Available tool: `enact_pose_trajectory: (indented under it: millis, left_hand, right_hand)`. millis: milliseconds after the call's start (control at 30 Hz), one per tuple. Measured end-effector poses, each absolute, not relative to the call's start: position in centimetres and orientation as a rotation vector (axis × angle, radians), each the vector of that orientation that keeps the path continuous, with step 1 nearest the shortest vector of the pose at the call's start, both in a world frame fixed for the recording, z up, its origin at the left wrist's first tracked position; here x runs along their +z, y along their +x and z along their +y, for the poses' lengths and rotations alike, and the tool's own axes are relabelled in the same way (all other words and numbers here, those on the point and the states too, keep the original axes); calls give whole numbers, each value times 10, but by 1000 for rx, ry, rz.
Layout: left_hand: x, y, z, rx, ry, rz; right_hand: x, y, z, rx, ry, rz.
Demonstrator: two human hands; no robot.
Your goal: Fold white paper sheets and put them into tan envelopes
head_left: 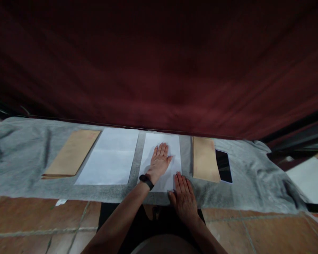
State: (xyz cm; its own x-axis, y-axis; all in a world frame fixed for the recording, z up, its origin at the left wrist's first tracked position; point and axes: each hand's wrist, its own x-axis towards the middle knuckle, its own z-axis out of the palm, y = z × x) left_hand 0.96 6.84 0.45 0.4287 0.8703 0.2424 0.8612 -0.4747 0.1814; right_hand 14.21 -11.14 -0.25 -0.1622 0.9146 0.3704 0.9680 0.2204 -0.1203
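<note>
Flat on a white sheet of paper [151, 144] lies my left hand [160, 158], fingers stretched out and palm down, with a dark band on its wrist. My right hand [184, 195] rests palm down at the sheet's lower right edge, its fingers straight and its fingertips near the paper's border. To the left is a larger white sheet [111, 155] with faint creases across it. Brown envelopes [72, 151] are stacked farther left. Another pile of brown envelopes [205, 158] sits to the right of my hands.
A grey cloth [243, 176] covers the narrow table. A phone [223, 165] with a dark screen lies beside the right envelopes. Behind the table hangs a dark red curtain [159, 77]. A white panel [310, 180] stands at the far right, and a white scrap [60, 202] is on the tiled floor.
</note>
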Motion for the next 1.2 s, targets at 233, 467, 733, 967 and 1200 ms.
enact_pose_trajectory:
  millis: [233,467,733,967,1200]
  left_hand:
    - [-3,9,99,448,2566,1655]
    - [-1,-32,85,534,2518,1835]
    - [4,-77,-8,480,2665,1726]
    - [7,-91,-68,432,2838,1545]
    - [9,-83,-70,335,2792,1590]
  right_hand:
    - [2,141,-109,-214,-1776,-2147]
    - [-1,141,-111,-212,-1763,-2139]
    - [-4,141,-110,-198,-1768,-2114]
    - [-8,143,-110,-228,-1737,-2136]
    - [4,137,-106,-208,-1751,-2116]
